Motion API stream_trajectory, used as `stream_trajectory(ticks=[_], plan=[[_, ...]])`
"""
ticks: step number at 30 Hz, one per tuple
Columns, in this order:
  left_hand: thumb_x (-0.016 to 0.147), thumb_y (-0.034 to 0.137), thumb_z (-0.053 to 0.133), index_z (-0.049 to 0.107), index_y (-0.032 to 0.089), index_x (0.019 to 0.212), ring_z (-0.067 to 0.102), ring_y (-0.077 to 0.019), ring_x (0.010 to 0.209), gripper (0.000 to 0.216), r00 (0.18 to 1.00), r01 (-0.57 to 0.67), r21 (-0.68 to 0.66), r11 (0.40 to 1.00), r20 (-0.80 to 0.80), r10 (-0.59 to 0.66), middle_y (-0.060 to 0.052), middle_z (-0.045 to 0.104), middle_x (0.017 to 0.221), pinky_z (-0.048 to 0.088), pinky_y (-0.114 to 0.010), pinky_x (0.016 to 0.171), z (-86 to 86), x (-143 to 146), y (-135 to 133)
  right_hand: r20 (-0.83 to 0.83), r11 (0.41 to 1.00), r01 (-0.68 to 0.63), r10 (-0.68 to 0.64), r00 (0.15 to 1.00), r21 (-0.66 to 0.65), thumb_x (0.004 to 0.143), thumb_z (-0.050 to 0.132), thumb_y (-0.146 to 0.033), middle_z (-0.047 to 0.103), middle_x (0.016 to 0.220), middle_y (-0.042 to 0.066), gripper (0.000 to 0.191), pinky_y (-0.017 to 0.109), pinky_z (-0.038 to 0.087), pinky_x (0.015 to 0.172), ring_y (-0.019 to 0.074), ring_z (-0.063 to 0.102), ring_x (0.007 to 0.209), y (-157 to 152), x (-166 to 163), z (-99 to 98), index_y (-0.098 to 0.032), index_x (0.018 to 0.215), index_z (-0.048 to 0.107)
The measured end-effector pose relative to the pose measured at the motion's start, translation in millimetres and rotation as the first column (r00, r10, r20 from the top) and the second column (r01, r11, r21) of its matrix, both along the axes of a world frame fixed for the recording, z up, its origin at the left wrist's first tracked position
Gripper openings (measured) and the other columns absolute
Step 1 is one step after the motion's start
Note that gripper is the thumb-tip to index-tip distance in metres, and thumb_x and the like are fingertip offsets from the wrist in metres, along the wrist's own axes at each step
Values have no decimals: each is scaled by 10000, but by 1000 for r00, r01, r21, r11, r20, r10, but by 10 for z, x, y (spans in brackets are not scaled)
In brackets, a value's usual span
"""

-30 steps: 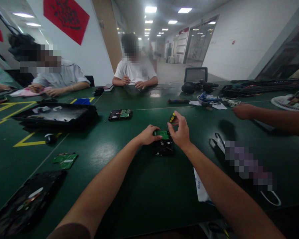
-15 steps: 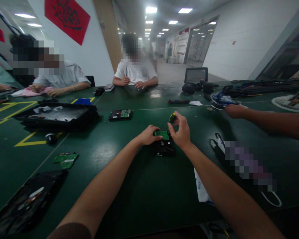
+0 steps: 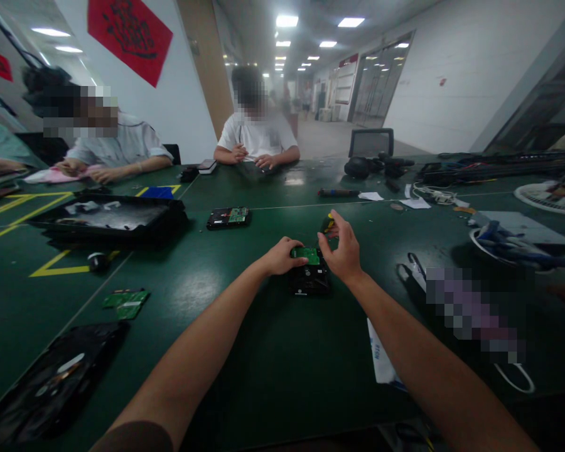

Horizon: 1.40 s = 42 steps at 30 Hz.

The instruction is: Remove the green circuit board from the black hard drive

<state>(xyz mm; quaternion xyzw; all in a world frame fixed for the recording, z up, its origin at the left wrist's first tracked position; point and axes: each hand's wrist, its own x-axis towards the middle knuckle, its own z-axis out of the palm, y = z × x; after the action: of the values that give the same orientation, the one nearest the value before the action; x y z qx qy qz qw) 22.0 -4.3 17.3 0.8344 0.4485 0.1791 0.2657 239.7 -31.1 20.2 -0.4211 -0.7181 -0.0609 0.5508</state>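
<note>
A black hard drive [image 3: 309, 280] with a green circuit board [image 3: 309, 254] at its far end lies on the table in front of me. My left hand [image 3: 285, 256] grips the drive's left side, its thumb lying on the board. In my right hand [image 3: 343, 246] the fingers are closed round the yellow and black handle of a screwdriver [image 3: 328, 223], held above the drive's far right corner. The screwdriver's tip is too small and dark to make out.
Another hard drive [image 3: 228, 217] lies farther off. At left are a black tray [image 3: 108, 216], a loose green circuit board [image 3: 127, 303] and an opened black drive casing [image 3: 56, 383]. A lanyard [image 3: 471, 307] and a dish with blue cloth [image 3: 513, 242] are at right. Co-workers sit across the table.
Another person's arm at right has drawn back, and the dish with blue cloth has come nearer on that side. The screwdriver handle has turned slightly in my right hand; my left hand stays put.
</note>
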Motion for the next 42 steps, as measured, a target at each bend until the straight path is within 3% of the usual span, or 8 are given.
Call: stream_trajectory(ticks=[3, 9, 15, 23, 29, 36, 42], plan=[[867, 520, 700, 603, 169, 1384, 624, -271, 1104, 632, 1000, -7, -7, 1000, -2, 7, -143, 551, 1308, 498, -394, 1051, 9, 0, -5, -5, 1000, -15, 15, 1000, -7, 971, 578, -249, 568, 1417, 137, 699, 510, 633, 928, 250, 697, 981, 1, -5, -12, -303, 1603, 283], [869, 533, 694, 590, 175, 1403, 622, -272, 1122, 652, 1000, -2, -30, 1000, -15, 1, -143, 535, 1332, 488, -390, 1064, 2, -3, 15, -13, 1000, 14, -14, 1000, 5, 947, 641, -296, 607, 1279, 118, 709, 485, 655, 840, 255, 679, 946, 5, -6, -2, -316, 1581, 326], [857, 526, 707, 603, 188, 1385, 623, -277, 1122, 635, 1000, -11, -16, 1000, 0, 11, -136, 546, 1332, 485, -400, 1071, -5, 2, 12, 2, 1000, -11, 12, 1000, -13, 971, 566, -255, 577, 1391, 137, 708, 524, 632, 933, 272, 689, 1028, 9, 0, -14, -308, 1611, 268], [862, 522, 706, 593, 168, 1404, 626, -273, 1125, 657, 1000, -10, -11, 1000, 2, 10, -147, 551, 1326, 490, -391, 1061, -18, -4, 13, -31, 1000, 10, -10, 999, -6, 951, 643, -310, 613, 1263, 120, 704, 474, 660, 822, 248, 688, 924, 11, -5, -3, -305, 1580, 325], [860, 532, 708, 614, 181, 1377, 618, -276, 1129, 632, 1000, 2, -3, 1000, -3, -2, -139, 571, 1297, 496, -391, 1057, -13, -4, 18, -11, 1000, -10, 10, 1000, -21, 976, 574, -281, 602, 1341, 131, 681, 510, 639, 909, 255, 701, 960, 0, -8, 4, -301, 1596, 296], [862, 537, 699, 601, 173, 1395, 634, -276, 1093, 653, 1000, -5, -12, 1000, -8, 5, -146, 547, 1315, 498, -399, 1053, -6, -2, 9, 2, 1000, 24, -24, 1000, 19, 945, 645, -291, 605, 1281, 114, 678, 470, 653, 828, 246, 674, 932, 0, 1, 12, -314, 1556, 351], [862, 542, 699, 594, 178, 1397, 632, -269, 1088, 656, 1000, -11, -23, 1000, -10, 11, -140, 546, 1312, 503, -391, 1041, 3, -2, 4, 5, 1000, -11, 11, 1000, 8, 962, 589, -233, 574, 1340, 128, 693, 498, 641, 885, 243, 674, 951, -4, 0, 13, -308, 1586, 297]])
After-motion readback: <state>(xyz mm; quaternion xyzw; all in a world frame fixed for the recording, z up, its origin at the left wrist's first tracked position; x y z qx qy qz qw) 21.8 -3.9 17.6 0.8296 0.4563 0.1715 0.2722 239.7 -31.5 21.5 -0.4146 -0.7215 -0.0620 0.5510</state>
